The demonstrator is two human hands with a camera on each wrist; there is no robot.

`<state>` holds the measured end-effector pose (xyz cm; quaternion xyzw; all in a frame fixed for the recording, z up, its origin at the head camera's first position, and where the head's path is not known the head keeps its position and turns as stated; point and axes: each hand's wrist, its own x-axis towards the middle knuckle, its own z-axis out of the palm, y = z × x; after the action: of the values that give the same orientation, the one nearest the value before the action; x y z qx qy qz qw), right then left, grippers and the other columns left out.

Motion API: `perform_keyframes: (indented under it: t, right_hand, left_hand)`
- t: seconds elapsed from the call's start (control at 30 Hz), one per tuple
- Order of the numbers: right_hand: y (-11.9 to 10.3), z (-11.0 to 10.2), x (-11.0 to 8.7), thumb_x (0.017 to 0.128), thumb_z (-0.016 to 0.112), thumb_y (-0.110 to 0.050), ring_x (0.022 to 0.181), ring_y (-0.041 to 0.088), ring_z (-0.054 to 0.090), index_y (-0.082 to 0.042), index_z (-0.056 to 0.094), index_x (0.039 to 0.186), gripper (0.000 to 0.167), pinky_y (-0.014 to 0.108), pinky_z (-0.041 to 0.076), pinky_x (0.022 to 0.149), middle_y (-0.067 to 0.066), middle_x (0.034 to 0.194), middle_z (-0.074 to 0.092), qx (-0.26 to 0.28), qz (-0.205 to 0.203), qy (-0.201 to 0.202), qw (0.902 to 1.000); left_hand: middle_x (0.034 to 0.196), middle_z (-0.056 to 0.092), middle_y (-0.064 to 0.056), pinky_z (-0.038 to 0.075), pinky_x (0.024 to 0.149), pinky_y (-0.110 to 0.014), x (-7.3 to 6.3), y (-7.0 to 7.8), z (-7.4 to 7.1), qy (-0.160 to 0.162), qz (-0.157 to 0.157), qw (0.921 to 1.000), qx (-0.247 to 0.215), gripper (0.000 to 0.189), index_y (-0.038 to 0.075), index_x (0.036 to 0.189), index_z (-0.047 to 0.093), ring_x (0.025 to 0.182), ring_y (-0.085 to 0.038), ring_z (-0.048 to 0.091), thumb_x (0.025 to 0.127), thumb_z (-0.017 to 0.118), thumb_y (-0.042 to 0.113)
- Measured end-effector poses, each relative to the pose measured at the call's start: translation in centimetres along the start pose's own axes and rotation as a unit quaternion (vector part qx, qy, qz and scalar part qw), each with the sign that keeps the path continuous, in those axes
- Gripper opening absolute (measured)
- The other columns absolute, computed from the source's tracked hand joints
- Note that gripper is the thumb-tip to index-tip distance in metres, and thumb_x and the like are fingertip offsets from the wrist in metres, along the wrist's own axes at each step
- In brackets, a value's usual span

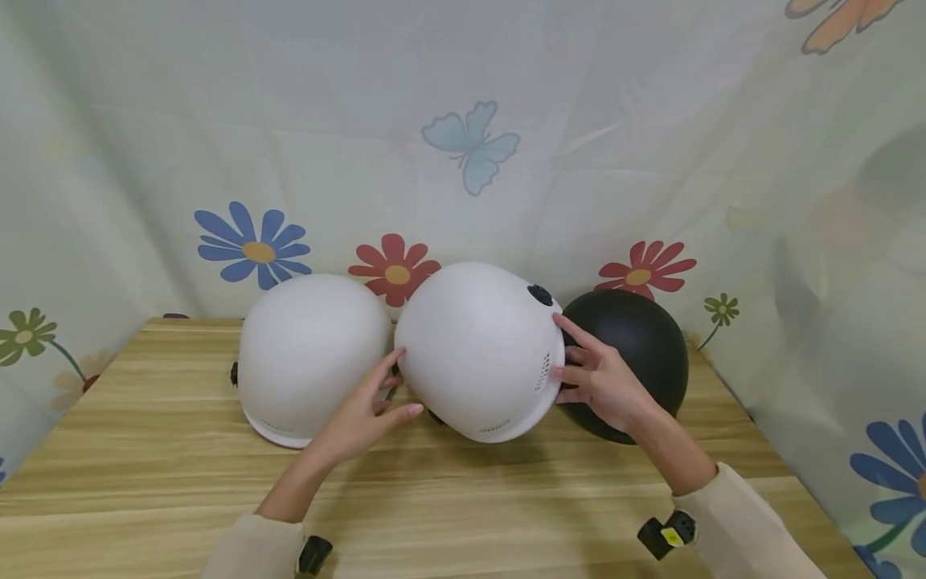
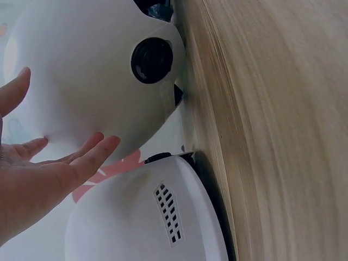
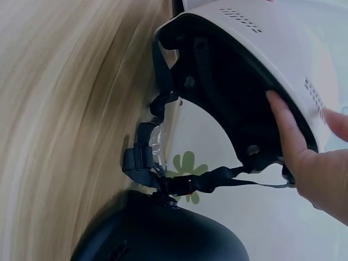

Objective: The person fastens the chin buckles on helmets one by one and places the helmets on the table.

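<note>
A white helmet (image 1: 473, 350) in the middle is tilted, its rim raised on the right side. My right hand (image 1: 604, 382) grips that rim; in the right wrist view one finger (image 3: 285, 122) lies inside the dark lining and another digit is on the outer shell. From the lining hangs a black chin strap (image 3: 142, 155) with a buckle. On the helmet's left side, my left hand (image 1: 365, 414) has its fingers spread and loosely extended, fingertips right at the shell. The left wrist view shows those fingers (image 2: 95, 157) against the white surface, near a round black fitting (image 2: 152, 60).
Another white helmet (image 1: 311, 354) stands on the left of the wooden table (image 1: 145, 482). To the right, partly behind my right hand, sits a black helmet (image 1: 644, 346). A flower-and-butterfly printed curtain (image 1: 333, 161) hangs behind and along the sides.
</note>
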<state>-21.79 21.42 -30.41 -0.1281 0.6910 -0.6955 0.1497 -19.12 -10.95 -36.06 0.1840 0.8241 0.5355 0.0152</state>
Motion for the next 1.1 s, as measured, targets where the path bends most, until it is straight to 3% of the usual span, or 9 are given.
perform_keyframes:
  t: [0.13,0.53,0.77,1.1]
  right_hand:
    - [-0.1,0.0,0.2,0.084,0.066,-0.007,0.101,0.032,0.055,-0.021,0.020,0.146,0.079,0.046,0.050,0.076,0.022,0.132,0.037,-0.026,0.015,0.019,0.9994]
    - [0.1,-0.4,0.1,0.083,0.068,-0.011,0.105,0.037,0.051,-0.014,0.019,0.146,0.079,0.045,0.049,0.080,0.024,0.131,0.032,-0.082,0.023,0.013,0.9963]
    - [1.5,-0.7,0.1,0.082,0.069,-0.010,0.093,0.032,0.056,-0.016,0.019,0.145,0.080,0.043,0.051,0.077,0.026,0.121,0.039,-0.090,0.046,0.020,0.9946]
    - [3.7,-0.5,0.0,0.082,0.068,-0.009,0.094,0.033,0.055,-0.017,0.014,0.145,0.083,0.047,0.048,0.082,0.027,0.126,0.032,-0.056,0.078,0.035,0.9947]
  left_hand:
    - [0.148,0.021,-0.014,0.037,0.093,-0.053,0.0,0.1,0.1,-0.001,0.001,1.0000,0.009,0.079,0.011,0.145,0.020,0.126,-0.038,0.035,0.084,0.067,0.027]
    - [0.145,0.026,-0.017,0.035,0.095,-0.055,0.0,0.1,0.3,-0.014,-0.004,0.9998,0.015,0.078,0.014,0.146,0.020,0.126,-0.038,0.034,0.084,0.067,0.028]
    - [0.145,0.026,-0.016,0.035,0.095,-0.054,0.1,0.1,0.5,-0.022,-0.013,0.9996,0.016,0.079,0.015,0.146,0.020,0.127,-0.037,0.034,0.083,0.067,0.028]
    - [0.141,0.033,-0.020,0.037,0.093,-0.052,0.1,-0.2,0.7,-0.037,-0.007,0.9989,0.029,0.080,0.010,0.145,0.021,0.122,-0.036,0.040,0.083,0.068,0.028]
